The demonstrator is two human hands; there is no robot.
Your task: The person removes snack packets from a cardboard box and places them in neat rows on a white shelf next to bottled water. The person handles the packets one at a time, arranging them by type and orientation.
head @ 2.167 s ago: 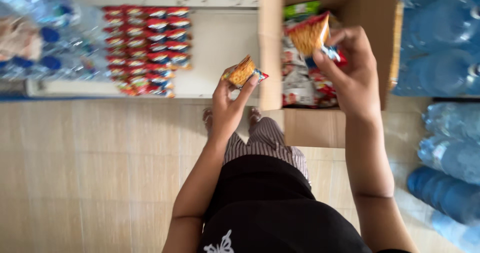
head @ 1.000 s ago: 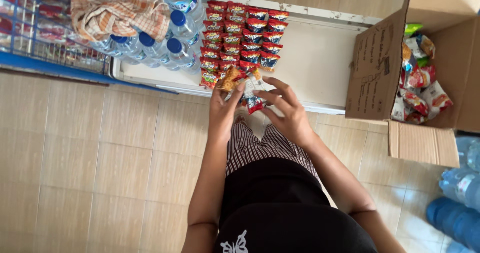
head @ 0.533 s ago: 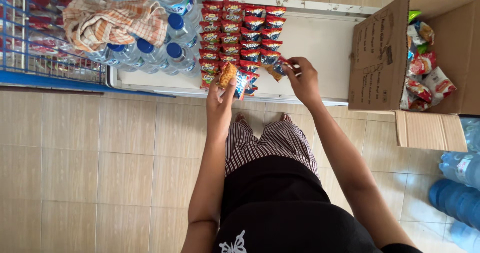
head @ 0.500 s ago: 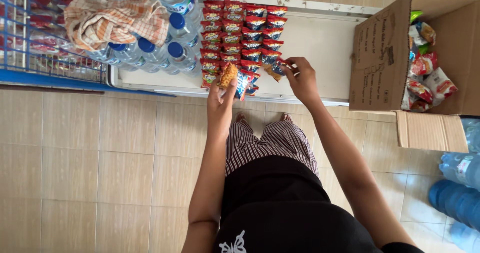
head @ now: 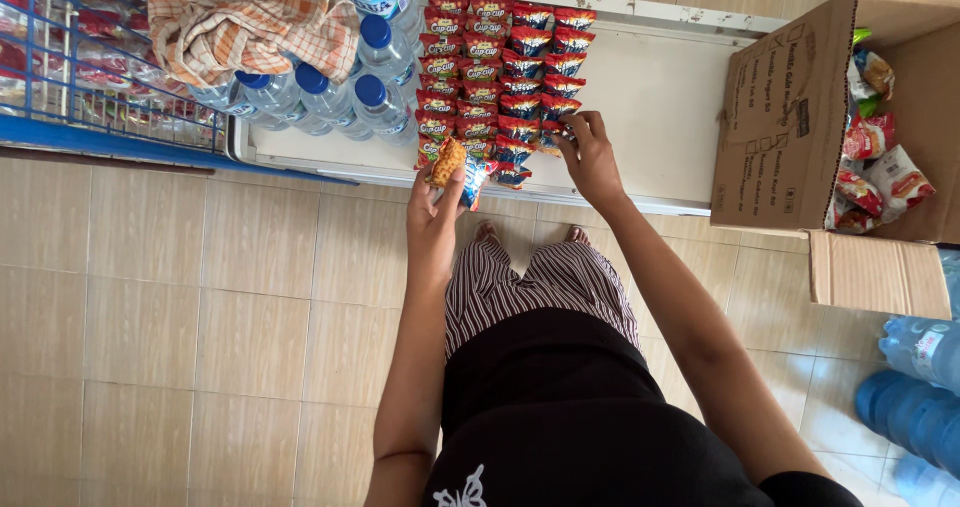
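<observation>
The left hand [head: 436,212] is closed around a small orange snack packet [head: 452,163], held just at the front edge of the white shelf [head: 660,97]. The right hand [head: 590,157] rests fingers-down on the nearest packet at the end of the rows of red snack packets [head: 500,67], fingers curled onto it. Stocking looks under way; the held packet would need a free spot beside those rows. The open cardboard box [head: 790,117] with more snacks stands to the right.

Packet under right hand [head: 592,159] hidden
</observation>
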